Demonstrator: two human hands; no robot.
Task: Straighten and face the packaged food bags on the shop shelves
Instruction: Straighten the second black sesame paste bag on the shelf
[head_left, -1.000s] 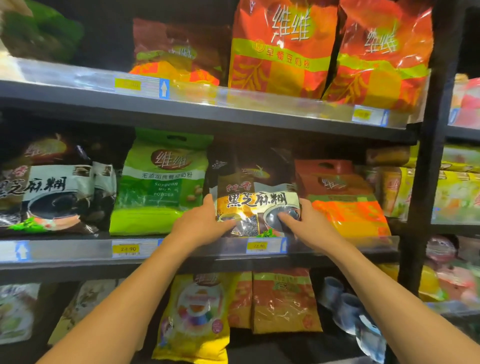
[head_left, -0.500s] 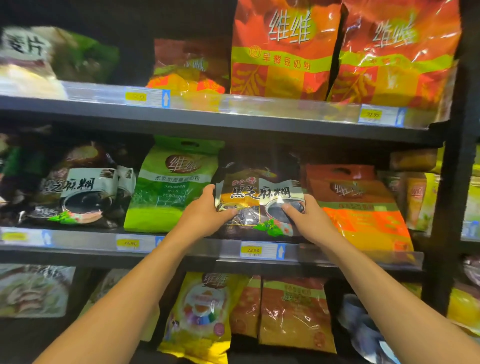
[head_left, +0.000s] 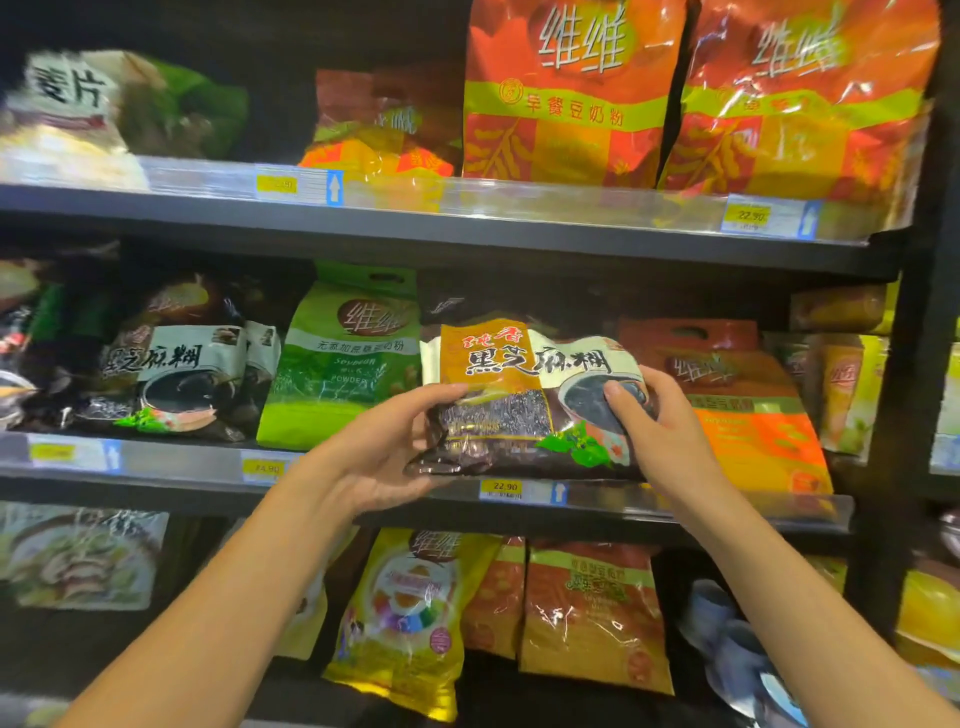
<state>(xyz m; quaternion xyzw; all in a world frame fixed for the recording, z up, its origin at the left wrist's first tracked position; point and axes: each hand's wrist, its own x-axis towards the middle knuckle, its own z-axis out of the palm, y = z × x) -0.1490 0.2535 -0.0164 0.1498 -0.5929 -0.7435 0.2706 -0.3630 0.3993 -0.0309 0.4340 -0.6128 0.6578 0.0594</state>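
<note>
Mid-shelf (head_left: 208, 470), both hands grip glossy black-sesame bag (head_left: 519, 395).

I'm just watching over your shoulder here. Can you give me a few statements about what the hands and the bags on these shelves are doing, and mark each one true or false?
1. Both hands grip the black sesame paste bag. True: left hand at its left edge, right hand at its right.
2. That bag sits on the top shelf. False: the middle shelf.
3. A green soybean milk powder bag stands just left of it. True.
4. The bag right of it is blue. False: the neighbouring bag is orange.
</note>
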